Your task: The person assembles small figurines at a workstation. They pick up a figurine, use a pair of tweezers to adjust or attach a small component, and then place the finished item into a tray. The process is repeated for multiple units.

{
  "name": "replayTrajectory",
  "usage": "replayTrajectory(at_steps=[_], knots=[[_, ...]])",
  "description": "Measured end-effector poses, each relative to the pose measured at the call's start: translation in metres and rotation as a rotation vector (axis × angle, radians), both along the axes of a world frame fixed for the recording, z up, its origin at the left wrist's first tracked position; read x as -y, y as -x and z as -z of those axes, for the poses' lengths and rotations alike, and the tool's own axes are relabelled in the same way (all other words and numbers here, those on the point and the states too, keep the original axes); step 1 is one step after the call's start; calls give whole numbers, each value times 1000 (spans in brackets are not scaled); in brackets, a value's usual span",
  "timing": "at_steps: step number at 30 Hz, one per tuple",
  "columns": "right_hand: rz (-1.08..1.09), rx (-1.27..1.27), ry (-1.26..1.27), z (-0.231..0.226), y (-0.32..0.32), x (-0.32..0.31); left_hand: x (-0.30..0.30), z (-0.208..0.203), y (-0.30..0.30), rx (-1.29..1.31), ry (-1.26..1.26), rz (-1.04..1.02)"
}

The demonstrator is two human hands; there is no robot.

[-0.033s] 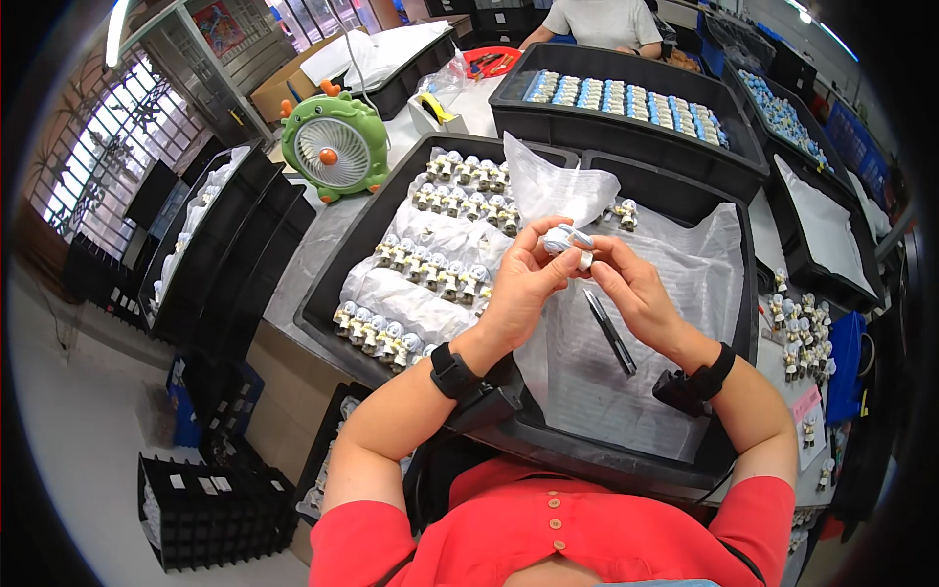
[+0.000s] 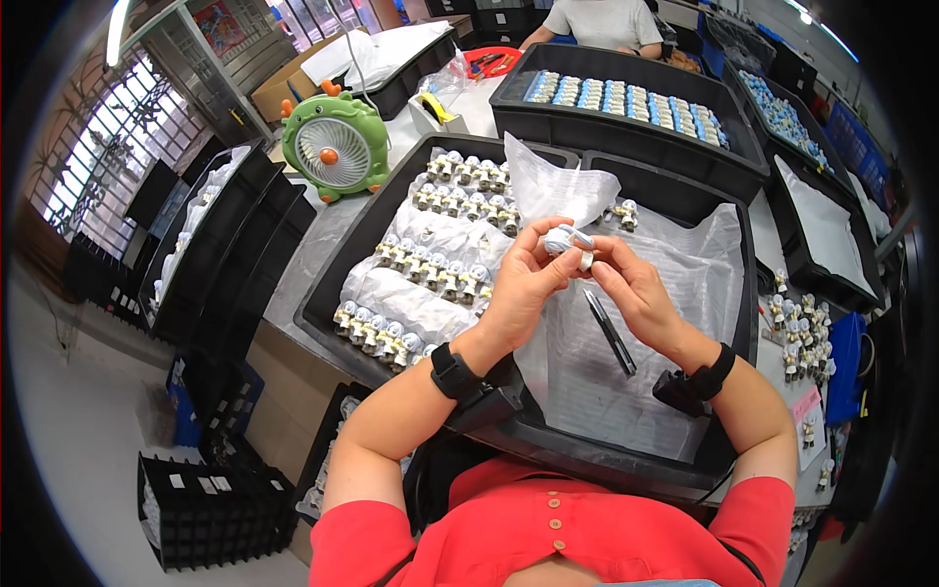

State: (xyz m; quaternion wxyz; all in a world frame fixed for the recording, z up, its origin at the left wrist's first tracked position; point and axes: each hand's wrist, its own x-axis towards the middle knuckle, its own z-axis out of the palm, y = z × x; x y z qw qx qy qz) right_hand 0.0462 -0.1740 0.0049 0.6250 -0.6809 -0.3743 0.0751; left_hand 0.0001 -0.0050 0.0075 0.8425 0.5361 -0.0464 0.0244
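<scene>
Above the right part of a black tray [image 2: 732, 445], both my hands meet around one small figurine [image 2: 564, 241] with a pale blue-grey head and a whitish body. My left hand [image 2: 525, 284] has thumb and fingers closed on the head side. With thumb and fingertips, my right hand [image 2: 634, 298] pinches the lower, whitish end. My fingers cover part of the figurine. Below my hands, a black pen-like tool [image 2: 610, 333] lies on the white sheet [image 2: 675, 391]. Similar figurines [image 2: 430, 269] stand in rows on white wrapping in the tray's left part.
A green fan [image 2: 335, 147] and a tape dispenser [image 2: 436, 110] stand beyond the tray. Another black tray [image 2: 626, 137] holds rows of blue-and-white pieces. Loose figurines [image 2: 804, 338] cluster at the right. Stacked black trays [image 2: 230, 245] are at the left. A person in grey [image 2: 602, 22] sits opposite.
</scene>
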Motion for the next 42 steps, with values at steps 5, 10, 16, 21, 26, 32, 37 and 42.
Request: replayTrajectory(at_steps=[5, 10, 16, 21, 26, 32, 37, 42], knots=[[14, 25, -22, -2, 1, -2, -1, 0, 1, 10, 19, -3], [-6, -11, -29, 4, -3, -1, 1, -4, 2, 7, 13, -6], [21, 17, -17, 4, -4, -1, 0, -3, 1, 8, 20, 9], [47, 37, 89, 7, -7, 0, 1, -4, 3, 7, 12, 30], [58, 78, 281, 5, -7, 1, 3, -8, 6, -10, -11, 41], [-80, 220, 566, 23, -9, 5, 0, -5, 8, 41, -25, 45], [-178, 304, 685, 40, -14, 11, -13, -32, 4, 73, 226, -186], [-24, 259, 494, 13, -16, 14, -63, -59, -6, 172, 126, -350]])
